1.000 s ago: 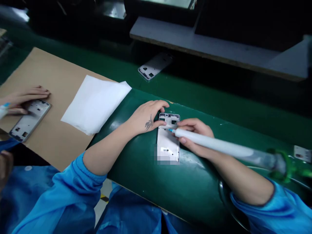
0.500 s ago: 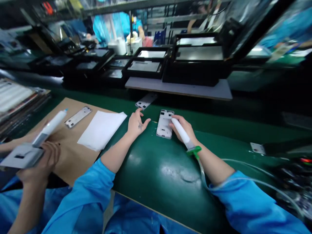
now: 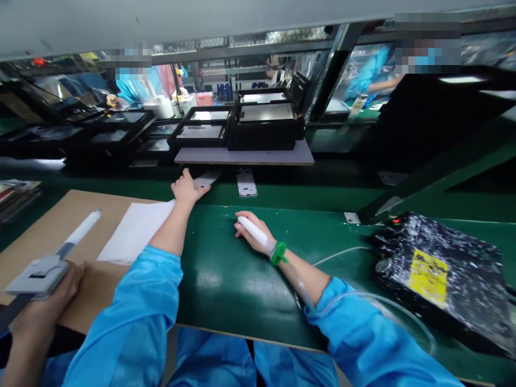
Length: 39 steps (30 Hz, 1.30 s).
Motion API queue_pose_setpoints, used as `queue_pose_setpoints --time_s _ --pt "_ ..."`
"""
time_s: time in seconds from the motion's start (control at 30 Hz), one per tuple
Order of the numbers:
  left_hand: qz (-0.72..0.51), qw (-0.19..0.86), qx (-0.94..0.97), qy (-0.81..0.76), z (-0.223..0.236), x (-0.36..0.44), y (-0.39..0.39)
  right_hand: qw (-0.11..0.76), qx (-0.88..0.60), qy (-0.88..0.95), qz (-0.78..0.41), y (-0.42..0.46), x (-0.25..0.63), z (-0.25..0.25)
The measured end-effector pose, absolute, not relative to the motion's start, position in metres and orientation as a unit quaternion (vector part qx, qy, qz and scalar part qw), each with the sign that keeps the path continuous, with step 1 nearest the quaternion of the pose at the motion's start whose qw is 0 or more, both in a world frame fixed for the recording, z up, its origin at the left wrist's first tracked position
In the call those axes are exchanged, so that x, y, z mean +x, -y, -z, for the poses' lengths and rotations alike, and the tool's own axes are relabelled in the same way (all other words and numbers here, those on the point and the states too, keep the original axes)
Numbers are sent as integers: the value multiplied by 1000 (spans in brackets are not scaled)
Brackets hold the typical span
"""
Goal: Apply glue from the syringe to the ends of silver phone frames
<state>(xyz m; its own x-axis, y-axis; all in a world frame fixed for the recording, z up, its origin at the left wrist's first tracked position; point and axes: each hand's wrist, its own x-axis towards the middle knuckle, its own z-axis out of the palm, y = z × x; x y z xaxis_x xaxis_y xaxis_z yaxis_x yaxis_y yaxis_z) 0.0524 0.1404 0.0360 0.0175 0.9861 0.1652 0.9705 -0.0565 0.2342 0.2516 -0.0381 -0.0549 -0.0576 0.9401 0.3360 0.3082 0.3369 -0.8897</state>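
Note:
My right hand [image 3: 258,234] is closed around a white glue syringe [image 3: 253,230], which has a green cap [image 3: 278,253] and a clear air tube running back along my forearm. It is held above the green bench, apart from the phone frames. My left hand [image 3: 187,188] reaches forward with fingers spread. Its thumb is over the near end of a pale phone frame [image 3: 207,178]; whether it touches is not clear. To the right of that, another phone frame [image 3: 246,183] lies flat on the bench, its far end close to the raised board.
A grey-white board [image 3: 245,156] bears black trays [image 3: 266,131]. At left, a co-worker's hand [image 3: 60,290] is by a grey device and white syringe [image 3: 83,228], over brown cardboard [image 3: 52,215] and white paper [image 3: 133,231]. A black, white-smeared box [image 3: 463,279] sits right.
The phone frame that was by my right hand is now farther off, near the board. My right hand has drawn back with the syringe. My left hand has moved forward. The view has shifted.

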Motion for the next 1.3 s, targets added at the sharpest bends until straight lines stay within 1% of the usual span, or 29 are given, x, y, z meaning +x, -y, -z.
queue_pose_setpoints --time_s 0.1,0.17,0.23,0.3,0.37,0.4,0.47,0.53,0.6,0.67,0.73,0.83,0.93,1.03,1.13,1.2,1.3 --pt "-150 45 717 -679 -50 22 -93 513 -502 621 -315 42 258 50" --pt "-145 89 746 -644 -48 1 -53 531 -531 591 -296 48 265 51" --pt "-128 150 795 -574 -40 -13 -18 540 -561 564 -275 53 277 55" --pt "-97 222 857 -455 -29 -16 4 533 -581 554 -268 55 290 61" --pt "-74 266 890 -362 -22 -14 8 512 -584 569 -268 56 299 65" --pt "-65 273 896 -345 -19 -12 5 499 -581 589 -260 57 301 65" --pt "-36 282 889 -358 -17 -8 -6 469 -558 646 -226 61 299 64" --pt "1 278 872 -402 -15 -3 -18 444 -515 707 -193 68 292 60" --pt "4 246 848 -470 -11 7 -24 434 -471 745 -186 75 285 56" --pt "-34 202 836 -508 -3 22 -26 438 -442 756 -204 78 283 55" --pt "-70 188 856 -477 7 37 -25 452 -434 739 -246 76 286 54" --pt "-82 214 897 -377 19 52 -27 456 -440 688 -355 68 295 53" --pt "-105 259 895 -347 22 50 -31 439 -457 646 -426 55 299 49" --pt "-137 305 871 -361 20 41 -34 447 -480 609 -447 44 292 45" --pt "-134 294 877 -356 19 38 -34 457 -490 566 -480 38 283 44" --pt "-118 284 889 -341 20 40 -32 444 -496 566 -486 36 280 44" --pt "-105 281 893 -336 20 44 -31 411 -500 607 -461 37 278 43"
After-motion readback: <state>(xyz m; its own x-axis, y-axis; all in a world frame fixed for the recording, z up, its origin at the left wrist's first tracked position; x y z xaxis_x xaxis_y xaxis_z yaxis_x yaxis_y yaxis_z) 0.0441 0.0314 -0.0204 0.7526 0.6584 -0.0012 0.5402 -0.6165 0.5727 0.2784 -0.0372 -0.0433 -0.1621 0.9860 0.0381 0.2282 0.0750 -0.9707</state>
